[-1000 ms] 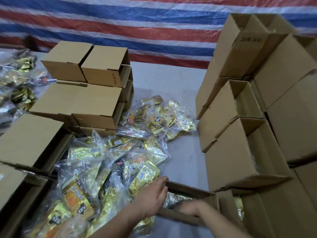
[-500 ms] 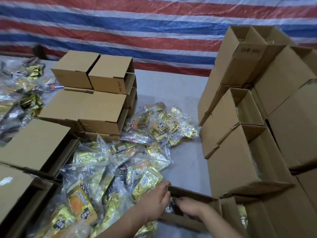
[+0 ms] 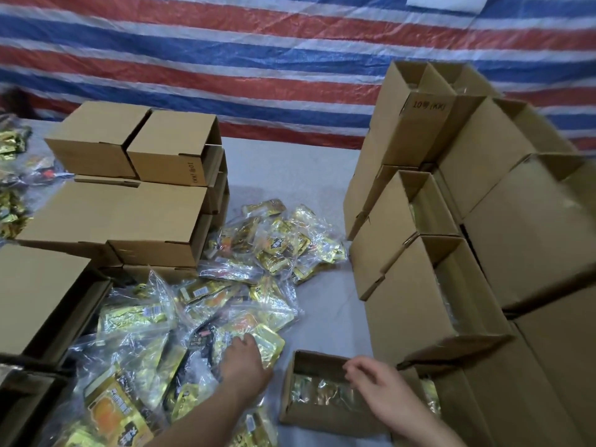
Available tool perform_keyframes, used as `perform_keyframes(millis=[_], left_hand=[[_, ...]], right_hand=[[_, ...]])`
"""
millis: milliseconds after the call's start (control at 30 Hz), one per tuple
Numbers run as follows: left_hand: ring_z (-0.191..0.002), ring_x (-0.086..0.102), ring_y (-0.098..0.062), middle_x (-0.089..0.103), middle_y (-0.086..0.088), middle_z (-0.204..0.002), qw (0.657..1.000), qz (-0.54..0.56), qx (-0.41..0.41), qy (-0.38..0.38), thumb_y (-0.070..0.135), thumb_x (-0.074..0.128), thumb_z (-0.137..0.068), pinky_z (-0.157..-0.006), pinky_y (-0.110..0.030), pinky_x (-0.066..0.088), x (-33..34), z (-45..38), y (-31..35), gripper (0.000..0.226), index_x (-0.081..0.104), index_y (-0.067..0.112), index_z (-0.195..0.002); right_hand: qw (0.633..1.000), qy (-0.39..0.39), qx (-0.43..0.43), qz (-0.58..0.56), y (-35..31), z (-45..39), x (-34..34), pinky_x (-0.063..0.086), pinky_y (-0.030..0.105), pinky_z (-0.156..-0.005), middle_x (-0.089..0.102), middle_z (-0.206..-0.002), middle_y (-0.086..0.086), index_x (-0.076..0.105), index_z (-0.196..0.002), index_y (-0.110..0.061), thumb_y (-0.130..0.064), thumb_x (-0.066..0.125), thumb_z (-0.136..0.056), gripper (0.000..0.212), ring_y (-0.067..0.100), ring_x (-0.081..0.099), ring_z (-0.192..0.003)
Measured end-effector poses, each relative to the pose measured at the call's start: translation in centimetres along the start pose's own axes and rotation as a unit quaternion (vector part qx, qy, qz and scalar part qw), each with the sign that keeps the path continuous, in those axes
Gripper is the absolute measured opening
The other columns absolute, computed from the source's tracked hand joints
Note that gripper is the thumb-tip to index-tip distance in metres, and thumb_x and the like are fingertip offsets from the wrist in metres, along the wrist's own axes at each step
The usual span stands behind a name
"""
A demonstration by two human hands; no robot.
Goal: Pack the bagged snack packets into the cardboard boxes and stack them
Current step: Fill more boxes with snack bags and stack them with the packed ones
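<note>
Cardboard open box [image 3: 322,391] lies on the grey surface [image 3: 290,175], opening upward, long axis left–right. Left hand [image 3: 245,362] rests, fingers spread, on a gold bagged packet [image 3: 267,345]; right hand [image 3: 377,382] hovers over the box, loosely curled, holding nothing.

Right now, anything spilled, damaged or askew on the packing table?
Nothing damaged. The bagged snack packets lie in a loose, overlapping heap on the table, which looks like ordinary work stock, not a spill. The cardboard boxes on the right lean unevenly in their stack. The open box near the right hand sits upright.
</note>
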State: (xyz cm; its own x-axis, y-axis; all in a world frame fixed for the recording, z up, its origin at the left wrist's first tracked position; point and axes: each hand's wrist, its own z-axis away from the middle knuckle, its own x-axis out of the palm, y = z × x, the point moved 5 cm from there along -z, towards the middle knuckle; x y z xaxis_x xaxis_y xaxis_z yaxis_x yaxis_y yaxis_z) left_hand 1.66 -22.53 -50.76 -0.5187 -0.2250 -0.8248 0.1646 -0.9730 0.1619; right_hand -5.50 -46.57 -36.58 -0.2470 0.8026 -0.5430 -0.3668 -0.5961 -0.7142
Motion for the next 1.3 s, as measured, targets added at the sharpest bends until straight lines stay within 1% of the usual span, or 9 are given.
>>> perform_keyframes(millis=[300,467,600,733,833,1000,1100,1200,1300], left_hand=[[-0.133,0.042,-0.03,0.035,-0.015,-0.149,0.999,-0.031,-0.009,0.035,0.043,0.073,-0.083,-0.101,-0.04,0.049,1.7,-0.9,1.5,0.112,-0.004,0.005,-0.156],[-0.121,0.051,-0.027,0.042,-0.011,-0.137,0.97,0.22,0.04,0.091,0.043,0.078,-0.077,-0.099,-0.037,0.049,-3.7,1.0,1.3,0.098,0.023,0.008,-0.15],[-0.111,0.054,-0.022,0.055,-0.002,-0.116,0.914,0.301,0.135,0.237,0.051,0.079,-0.076,-0.092,-0.039,0.049,-13.0,4.4,3.0,0.069,0.053,0.013,-0.127],[-0.11,0.051,-0.002,0.054,0.019,-0.116,0.853,0.371,0.208,0.304,0.047,0.079,-0.074,-0.086,-0.024,0.047,-21.0,9.6,6.5,0.056,0.054,0.036,-0.123],[-0.108,0.049,0.011,0.051,0.032,-0.112,0.833,0.422,0.242,0.264,0.035,0.077,-0.073,-0.081,-0.011,0.044,-24.0,12.7,8.6,0.05,0.055,0.056,-0.113],[-0.088,0.069,-0.013,0.071,-0.001,-0.097,0.778,0.559,0.284,0.026,0.014,0.058,-0.096,-0.079,-0.03,0.058,-25.2,14.7,10.3,0.032,0.066,0.041,-0.112],[-0.078,0.064,-0.016,0.068,-0.006,-0.085,0.807,0.522,0.274,-0.03,0.012,0.047,-0.101,-0.07,-0.032,0.055,-25.3,15.2,11.0,0.031,0.069,0.03,-0.111],[-0.078,0.062,0.001,0.068,0.019,-0.086,0.859,0.373,0.281,0.208,0.032,0.048,-0.099,-0.069,-0.025,0.054,-27.3,15.1,10.4,0.017,0.065,0.037,-0.101],[-0.117,0.047,0.007,0.049,0.023,-0.133,0.847,0.275,0.327,0.316,0.053,0.044,-0.098,-0.097,-0.026,0.043,-27.7,14.8,11.1,0.044,0.044,0.039,-0.14]], right_hand=[[1.0,0.027,-0.008,0.007,1.0,0.1,1.1,0.038,0.01,-0.058,0.065,-0.066,-0.02,0.067,-0.084,-0.031,-0.02,0.062,-0.095,0.017,-0.005,0.055,-0.059],[0.995,0.067,0.001,-0.071,-0.1,-1.3,0.8,0.053,0.033,-0.077,0.072,-0.084,0.007,0.07,-0.081,-0.026,-0.017,0.062,-0.095,0.019,0.02,0.068,-0.08],[0.978,0.074,-0.003,-0.193,-4.9,-3.3,1.0,0.045,0.009,-0.08,0.063,-0.111,-0.015,0.06,-0.105,-0.035,-0.031,0.066,-0.094,0.013,0.004,0.06,-0.107],[0.948,-0.021,-0.07,-0.31,-12.6,-4.0,2.4,0.043,0.014,-0.095,0.058,-0.127,-0.026,0.036,-0.139,-0.047,-0.063,0.062,-0.084,0.063,-0.006,0.052,-0.121],[0.927,-0.018,-0.117,-0.355,-15.8,-4.2,1.4,0.051,0.013,-0.08,0.068,-0.11,-0.028,0.044,-0.127,-0.053,-0.067,0.067,-0.072,0.062,-0.006,0.063,-0.107],[0.901,-0.006,-0.146,-0.408,-15.3,-5.0,-2.3,0.05,0.039,-0.099,0.069,-0.125,-0.004,0.056,-0.125,-0.044,-0.069,0.086,-0.056,0.079,0.017,0.063,-0.119],[0.906,0.011,-0.145,-0.398,-14.2,-5.1,-3.8,0.053,0.036,-0.09,0.071,-0.12,-0.003,0.061,-0.115,-0.047,-0.062,0.09,-0.054,0.069,0.019,0.068,-0.112],[0.92,0.03,-0.137,-0.367,-13.0,-4.3,-5.1,0.056,0.025,-0.079,0.072,-0.115,-0.007,0.061,-0.114,-0.049,-0.062,0.09,-0.051,0.07,0.013,0.07,-0.105],[0.937,0.039,-0.132,-0.321,-11.6,-3.4,-6.0,0.053,0.03,-0.089,0.07,-0.118,-0.013,0.053,-0.13,-0.042,-0.062,0.087,-0.057,0.083,0.007,0.066,-0.108]])
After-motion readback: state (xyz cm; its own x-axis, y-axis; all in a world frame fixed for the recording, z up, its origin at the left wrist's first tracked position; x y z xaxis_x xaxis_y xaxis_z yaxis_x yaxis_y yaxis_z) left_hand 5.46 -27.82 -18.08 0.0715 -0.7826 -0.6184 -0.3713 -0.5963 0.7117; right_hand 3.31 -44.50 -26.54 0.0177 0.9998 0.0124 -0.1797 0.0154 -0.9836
